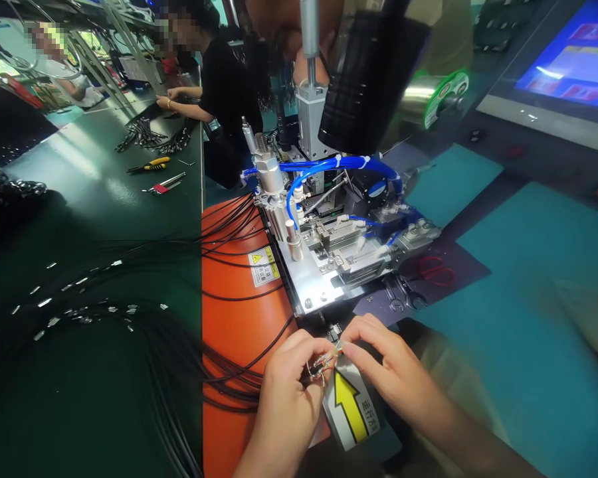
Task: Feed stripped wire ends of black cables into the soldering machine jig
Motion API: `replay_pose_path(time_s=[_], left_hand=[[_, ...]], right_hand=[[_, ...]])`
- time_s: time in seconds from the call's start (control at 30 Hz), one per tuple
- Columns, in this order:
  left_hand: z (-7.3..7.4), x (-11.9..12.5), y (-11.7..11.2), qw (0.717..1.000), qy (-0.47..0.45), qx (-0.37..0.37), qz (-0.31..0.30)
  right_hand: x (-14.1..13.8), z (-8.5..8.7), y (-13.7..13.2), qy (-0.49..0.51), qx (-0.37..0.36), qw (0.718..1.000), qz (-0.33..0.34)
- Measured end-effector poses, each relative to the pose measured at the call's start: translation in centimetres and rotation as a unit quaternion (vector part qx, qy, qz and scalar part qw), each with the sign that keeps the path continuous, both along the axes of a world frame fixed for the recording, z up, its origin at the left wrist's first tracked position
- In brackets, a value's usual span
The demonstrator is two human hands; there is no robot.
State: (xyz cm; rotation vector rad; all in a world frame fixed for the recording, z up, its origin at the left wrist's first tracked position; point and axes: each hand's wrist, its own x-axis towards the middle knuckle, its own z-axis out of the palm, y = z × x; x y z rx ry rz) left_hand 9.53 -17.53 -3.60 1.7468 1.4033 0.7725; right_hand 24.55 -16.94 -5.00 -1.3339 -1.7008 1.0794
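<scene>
The left hand [292,392] and right hand [393,365] pinch narrowly on the fine stripped ends [323,365] of a black cable at lower centre, apparently mid-sorting, with careful separation called for near the pneumatic fixture [339,232].

Wire ends [323,366] between left hand [289,398] and right hand [393,372]: mostly hidden by the fingers, tips too small to tell. Blurred black cylinder [369,79] across the top of the pneumatic bench machine [329,226], upper part hidden. Monitor [568,60] cut off at top right, warning label [264,265] text too small to read, black cable bundle [154,358] cut off at the bottom edge.
</scene>
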Motion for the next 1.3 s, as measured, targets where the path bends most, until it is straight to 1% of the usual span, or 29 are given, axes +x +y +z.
replay_pose_path(time_s=[0.23,0.43,0.57,0.67,0.73,0.83,0.9,0.93,1.03,1.13,1.3], left_hand=[[-0.1,0.1,-0.2,1.0,0.002,-0.015,0.008],[-0.2,-0.1,-0.2,1.0,-0.008,-0.021,-0.011],[-0.4,-0.1,-0.3,1.0,0.003,-0.014,-0.017],[-0.6,0.1,-0.3,1.0,0.01,-0.002,-0.008],[-0.8,0.2,-0.3,1.0,0.01,0.009,-0.002],[-1.3,-0.2,-0.2,0.999,0.006,0.048,-0.007],[-1.6,-0.8,0.0,0.997,0.024,0.075,-0.008],[-1.7,-1.1,0.1,0.996,0.039,0.077,-0.012],[-1.9,-1.9,0.4,0.995,0.087,0.036,-0.035],[-1.9,-2.1,0.6,0.991,0.123,0.006,-0.044],[-2.3,-2.0,0.7,0.987,0.153,0.031,-0.045]], right_hand=[[-0.1,0.4,0.2,0.002,-0.027,1.0,-0.002],[0.0,0.0,0.2,0.032,-0.037,0.999,0.011],[0.0,-0.1,0.1,0.017,-0.021,1.0,0.014],[-0.2,-0.3,-0.2,-0.013,0.018,1.0,0.005],[-0.4,-0.8,-0.4,-0.034,0.061,0.998,-0.005],[-0.5,-2.0,-0.3,-0.054,0.12,0.991,-0.022],[-0.3,-3.1,0.1,-0.055,0.139,0.988,-0.034],[-0.2,-3.6,0.4,-0.055,0.142,0.988,-0.036],[0.1,-4.8,1.2,-0.062,0.148,0.987,-0.024],[0.3,-5.5,1.6,-0.081,0.164,0.983,-0.015],[0.3,-6.2,1.7,-0.072,0.187,0.98,-0.015]])
